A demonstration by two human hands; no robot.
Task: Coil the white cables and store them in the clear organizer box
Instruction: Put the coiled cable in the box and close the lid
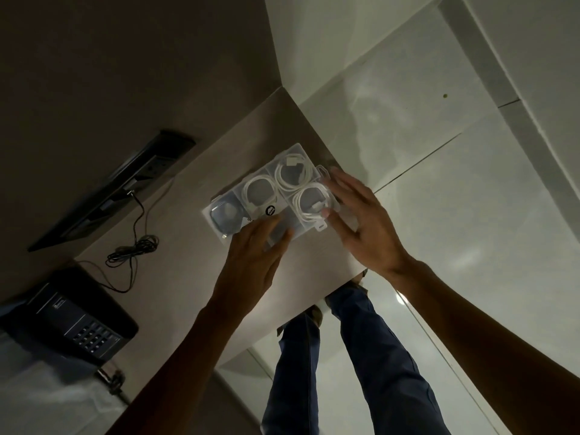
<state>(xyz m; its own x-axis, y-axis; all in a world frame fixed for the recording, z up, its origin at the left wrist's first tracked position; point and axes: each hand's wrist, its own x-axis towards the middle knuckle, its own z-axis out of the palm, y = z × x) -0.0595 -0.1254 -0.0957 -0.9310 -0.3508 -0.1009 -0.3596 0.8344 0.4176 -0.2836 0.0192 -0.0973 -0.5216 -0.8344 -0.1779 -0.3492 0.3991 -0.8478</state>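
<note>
A clear organizer box (301, 151) lies on the beige table, near its far right edge. Three coiled white cables show inside it: one coil (290, 174) at the far end, one (257, 193) in the middle compartment, one (309, 204) at the near right. My left hand (254, 252) rests flat with spread fingers on the box's near edge. Along the box's right side lies my right hand (361, 221), fingers extended, thumb touching the near right coil's compartment. Neither hand grips anything.
A black desk phone (75, 318) sits at the near left of the table (188, 246), with a tangled black cord (135, 249) beside it. A dark panel with sockets (125, 183) stands at the far left. The table's right edge drops to a tiled floor (470, 215).
</note>
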